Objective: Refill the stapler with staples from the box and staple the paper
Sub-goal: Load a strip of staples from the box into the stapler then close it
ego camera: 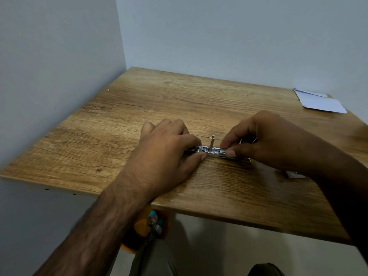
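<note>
Wood-grain laminate covers the table (139,108), which fills the middle of the frame and sits in a corner of pale blue-grey walls (59,56). From my remote seat I see both bare hands meeting just right of centre on the stapler (214,152). It lies along the tabletop with its metal magazine channel open to the camera, and a thin metal pin (212,142) stands upright out of the channel between the two hands.

The left hand (165,154) rests on the table and pinches the stapler's left end between the thumb and curled fingers. The right hand (264,140) comes in from the right side of the frame, and its thumb and forefinger are closed narrowly on the right part of the magazine. I cannot tell whether a strip of staples sits between those fingertips.

Folded white paper (322,103) lies at the upper right of the frame near the table's far right edge, well apart from the hands. A small pale grey object (294,174) peeks out beside the right forearm, and I cannot tell what it is. Below the table's near edge, an orange item (139,226) with a teal-capped bottle (153,217) shows in blur.
</note>
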Demonstrator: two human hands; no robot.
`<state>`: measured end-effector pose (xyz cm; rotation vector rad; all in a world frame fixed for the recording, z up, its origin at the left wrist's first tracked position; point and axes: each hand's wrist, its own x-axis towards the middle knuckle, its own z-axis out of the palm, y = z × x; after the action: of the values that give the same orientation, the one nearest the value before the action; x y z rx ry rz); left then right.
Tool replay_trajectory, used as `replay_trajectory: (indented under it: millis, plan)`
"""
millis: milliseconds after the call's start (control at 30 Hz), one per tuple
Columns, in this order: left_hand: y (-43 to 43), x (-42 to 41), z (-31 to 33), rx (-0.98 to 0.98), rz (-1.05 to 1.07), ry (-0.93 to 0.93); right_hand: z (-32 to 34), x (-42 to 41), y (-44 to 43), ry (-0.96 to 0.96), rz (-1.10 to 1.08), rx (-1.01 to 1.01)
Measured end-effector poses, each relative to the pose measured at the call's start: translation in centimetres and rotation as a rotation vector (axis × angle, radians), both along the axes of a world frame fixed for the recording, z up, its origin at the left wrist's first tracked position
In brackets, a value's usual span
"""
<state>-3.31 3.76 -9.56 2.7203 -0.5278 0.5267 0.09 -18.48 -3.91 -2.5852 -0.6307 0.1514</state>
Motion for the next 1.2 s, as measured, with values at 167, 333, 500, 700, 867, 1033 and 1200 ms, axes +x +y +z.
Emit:
replay_trajectory:
  millis: [167,333,500,700,867,1033,1200]
  plan:
    - [0.0,0.1,0.0,0.003,0.000,0.003,-0.2,0.2,-0.1,0.041,0.003,0.001]
    - [-0.1,0.0,0.2,0.019,0.004,0.033,-0.6,-0.3,-0.8,0.000,-0.016,0.025]
    - [0.0,-0.1,0.2,0.015,-0.008,0.029,-1.4,-1.3,-2.0,-0.098,0.045,-0.024]
    - [-0.1,-0.1,0.2,0.008,-0.011,0.029,-2.2,-1.9,-1.7,-0.114,0.086,-0.054]
    - [0.0,-0.2,0.2,0.009,-0.007,0.025,-2.2,-1.9,-2.7,-0.090,0.074,-0.005]
    - [0.1,-0.1,0.1,-0.001,-0.019,0.019,-2.3,-2.1,-4.1,-0.046,0.068,0.046]
    - [0.1,-0.2,0.1,-0.012,-0.016,0.022,-2.5,-2.3,-4.9,-0.027,0.065,0.064]
